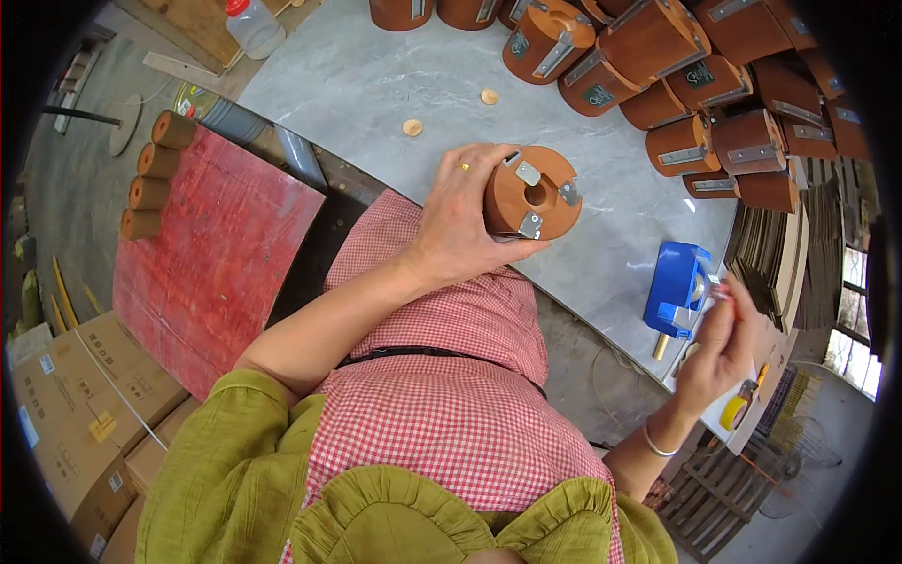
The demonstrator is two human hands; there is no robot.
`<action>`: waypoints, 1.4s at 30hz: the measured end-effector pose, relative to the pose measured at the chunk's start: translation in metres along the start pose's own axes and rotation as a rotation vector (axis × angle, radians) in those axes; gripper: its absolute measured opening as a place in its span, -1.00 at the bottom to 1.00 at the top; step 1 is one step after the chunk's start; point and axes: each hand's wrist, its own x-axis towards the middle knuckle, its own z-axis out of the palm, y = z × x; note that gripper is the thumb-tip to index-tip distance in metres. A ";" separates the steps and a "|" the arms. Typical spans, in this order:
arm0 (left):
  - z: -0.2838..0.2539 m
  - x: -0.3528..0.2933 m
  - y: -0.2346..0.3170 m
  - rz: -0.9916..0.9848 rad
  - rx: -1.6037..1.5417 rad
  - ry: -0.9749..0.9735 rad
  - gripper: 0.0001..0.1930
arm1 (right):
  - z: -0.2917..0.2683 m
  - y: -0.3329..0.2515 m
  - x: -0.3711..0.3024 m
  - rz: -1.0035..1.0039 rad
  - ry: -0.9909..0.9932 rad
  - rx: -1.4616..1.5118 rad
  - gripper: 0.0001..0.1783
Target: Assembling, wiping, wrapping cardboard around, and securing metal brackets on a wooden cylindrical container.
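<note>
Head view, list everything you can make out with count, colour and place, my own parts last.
Held cylinder: one, brown, centre
Stacked cylinders: many overlapping, brown, top right
Plain cylinders: four, brown, left
Wooden discs: two, tan, upper middle
Tape dispenser: one, blue, right of centre
Bottle: one, clear with red cap, top left
Table: one, grey, centre to top
Board: one, red, left
Cardboard boxes: several, brown, lower left
Cardboard sheets: many, brown, right
Apron: one, red-and-white check, lower middle
Left hand: one, yellow ring, around the held cylinder
Right hand: one, silvery bracelet at wrist, beside the dispenser
</note>
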 end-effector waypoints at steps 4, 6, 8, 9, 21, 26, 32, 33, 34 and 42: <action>-0.001 0.001 -0.001 0.009 -0.028 0.003 0.11 | 0.047 -0.067 0.013 -0.258 -0.315 0.044 -0.75; -0.001 0.002 -0.001 -0.008 -0.050 -0.010 0.08 | 0.062 -0.077 0.019 -0.316 -0.422 0.058 -0.73; 0.000 0.001 -0.001 -0.021 -0.077 0.000 0.07 | 0.072 -0.080 0.025 -0.386 -0.498 0.065 -0.70; 0.000 0.001 -0.001 -0.026 -0.098 0.002 0.05 | 0.074 -0.082 0.025 -0.391 -0.507 0.059 -0.70; -0.001 0.001 -0.003 -0.013 -0.087 0.022 0.01 | 0.080 -0.092 0.029 -0.280 -0.591 -0.006 -0.73; -0.001 0.000 -0.004 -0.013 -0.080 0.031 0.01 | 0.079 -0.104 0.038 -0.371 -0.659 -0.136 -0.74; 0.001 0.000 -0.004 -0.008 -0.108 0.009 0.05 | 0.075 -0.121 0.057 -0.549 -0.861 -0.418 -0.78; 0.001 0.000 -0.004 -0.007 -0.109 0.004 0.05 | 0.076 -0.124 0.060 -0.550 -0.864 -0.419 -0.78; 0.001 0.000 -0.003 -0.009 -0.112 0.007 0.05 | 0.077 -0.127 0.063 -0.572 -0.895 -0.423 -0.75; 0.004 -0.005 0.004 -0.022 -0.123 0.086 0.07 | 0.083 -0.130 0.081 -0.633 -1.036 -0.381 -0.68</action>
